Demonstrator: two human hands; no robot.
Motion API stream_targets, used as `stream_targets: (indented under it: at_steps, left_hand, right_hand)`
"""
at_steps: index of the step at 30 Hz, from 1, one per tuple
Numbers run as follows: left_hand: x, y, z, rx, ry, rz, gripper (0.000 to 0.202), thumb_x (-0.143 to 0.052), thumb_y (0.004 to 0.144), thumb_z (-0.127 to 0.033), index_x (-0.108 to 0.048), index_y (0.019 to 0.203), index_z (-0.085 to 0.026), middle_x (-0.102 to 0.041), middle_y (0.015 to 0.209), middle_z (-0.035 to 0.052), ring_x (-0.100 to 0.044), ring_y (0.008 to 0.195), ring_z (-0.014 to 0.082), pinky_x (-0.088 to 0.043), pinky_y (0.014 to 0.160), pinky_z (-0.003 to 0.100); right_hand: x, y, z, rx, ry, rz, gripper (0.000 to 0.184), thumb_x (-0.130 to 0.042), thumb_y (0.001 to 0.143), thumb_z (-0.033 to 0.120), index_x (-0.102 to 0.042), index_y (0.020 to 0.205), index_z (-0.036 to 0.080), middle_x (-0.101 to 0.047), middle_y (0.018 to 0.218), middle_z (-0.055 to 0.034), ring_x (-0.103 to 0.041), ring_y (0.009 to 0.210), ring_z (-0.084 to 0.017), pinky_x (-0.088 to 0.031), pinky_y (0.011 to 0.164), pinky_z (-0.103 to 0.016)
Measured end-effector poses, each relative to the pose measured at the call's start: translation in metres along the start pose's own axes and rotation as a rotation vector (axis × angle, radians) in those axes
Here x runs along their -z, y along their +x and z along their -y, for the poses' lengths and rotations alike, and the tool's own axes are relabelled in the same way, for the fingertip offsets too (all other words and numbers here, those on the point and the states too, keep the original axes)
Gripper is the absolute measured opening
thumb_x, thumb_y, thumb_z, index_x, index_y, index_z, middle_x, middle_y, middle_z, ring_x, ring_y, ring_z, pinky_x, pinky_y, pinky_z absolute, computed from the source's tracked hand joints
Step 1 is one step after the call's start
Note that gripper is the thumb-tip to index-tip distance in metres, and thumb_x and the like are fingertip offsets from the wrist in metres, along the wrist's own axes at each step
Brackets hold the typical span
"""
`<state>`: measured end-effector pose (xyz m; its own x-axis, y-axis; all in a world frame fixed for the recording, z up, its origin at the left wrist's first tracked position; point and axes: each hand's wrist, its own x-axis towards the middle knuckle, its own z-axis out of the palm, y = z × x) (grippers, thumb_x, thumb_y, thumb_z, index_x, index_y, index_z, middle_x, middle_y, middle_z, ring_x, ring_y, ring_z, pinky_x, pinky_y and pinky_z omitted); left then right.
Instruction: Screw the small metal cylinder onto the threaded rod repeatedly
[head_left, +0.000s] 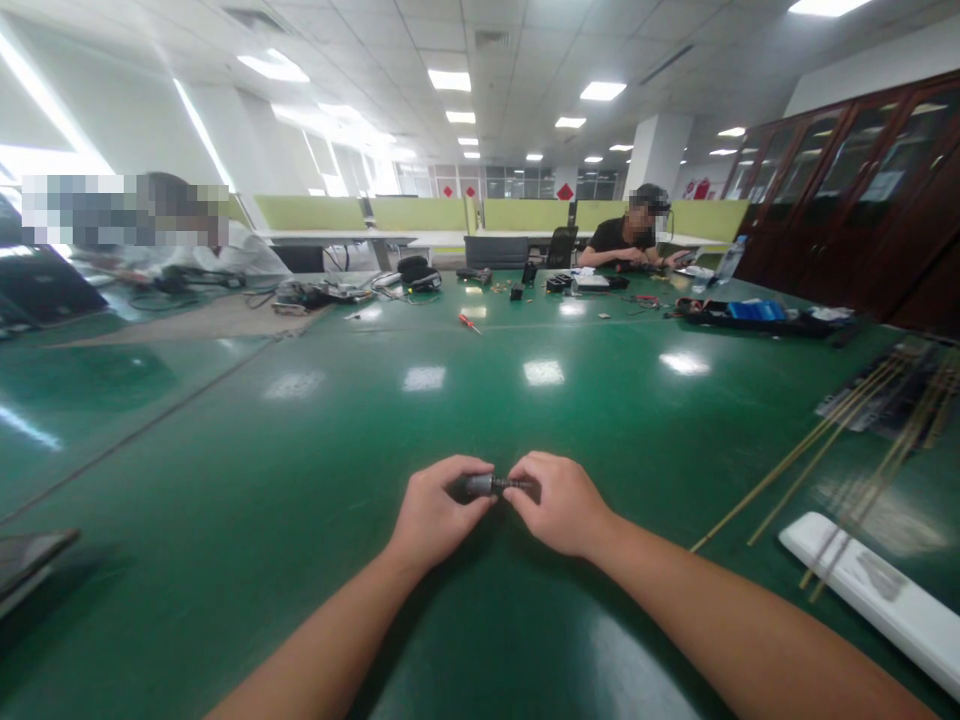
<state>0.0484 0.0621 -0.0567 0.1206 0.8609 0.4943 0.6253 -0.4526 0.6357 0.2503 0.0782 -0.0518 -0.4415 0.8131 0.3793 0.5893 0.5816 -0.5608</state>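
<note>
Just above the green tabletop, my left hand (436,508) is closed around a small grey cylindrical part (480,485), which looks like a small motor. From its right end a dark, ridged shaft (502,484) sticks out sideways. My right hand (559,500) pinches the far end of that shaft between thumb and fingertips. The part lies roughly level between the two hands, and my fingers hide both of its ends. Fine detail on it is blurred.
A red screwdriver (469,323) lies farther up the green table (360,420). Thin wooden sticks (802,450) and a white elongated case (877,590) are at right. A black tray with blue items (757,312) stands beyond. Two people sit across; a dark-edged object (34,560) is at left.
</note>
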Motion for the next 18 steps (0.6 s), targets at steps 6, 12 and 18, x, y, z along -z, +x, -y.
stream_targets:
  at_steps: [6,12,18]
  left_hand:
    - [0.0001,-0.0001,0.0001,0.011,-0.005,-0.001,0.022,-0.075,0.070,-0.017,-0.074,0.092,-0.021,-0.075,0.091,0.0039,-0.070,0.085,0.0210,-0.057,0.080,0.032]
    - [0.0009,0.0000,0.0002,0.025,-0.003,0.004,0.022,-0.076,0.071,-0.019,-0.074,0.093,-0.021,-0.075,0.092,0.0032,-0.070,0.086,0.0210,-0.056,0.082,0.032]
    - [0.0007,-0.0001,0.0017,0.032,-0.012,0.003,0.022,-0.076,0.071,-0.020,-0.074,0.092,-0.022,-0.074,0.092,0.0027,-0.069,0.086,0.0204,-0.055,0.082,0.031]
  right_hand:
    - [-0.0004,-0.0006,-0.0003,-0.002,0.008,-0.001,0.008,-0.063,0.085,0.027,-0.067,0.086,0.021,-0.067,0.085,-0.0021,-0.060,0.076,-0.016,-0.040,0.068,-0.028]
    - [0.0001,-0.0001,0.0000,-0.005,0.003,0.001,0.007,-0.063,0.086,0.028,-0.066,0.086,0.021,-0.066,0.084,-0.0014,-0.060,0.076,-0.016,-0.040,0.068,-0.028]
    - [-0.0008,-0.0001,-0.0019,-0.004,0.014,-0.006,0.007,-0.062,0.086,0.027,-0.066,0.087,0.021,-0.066,0.084,-0.0010,-0.060,0.077,-0.016,-0.040,0.069,-0.027]
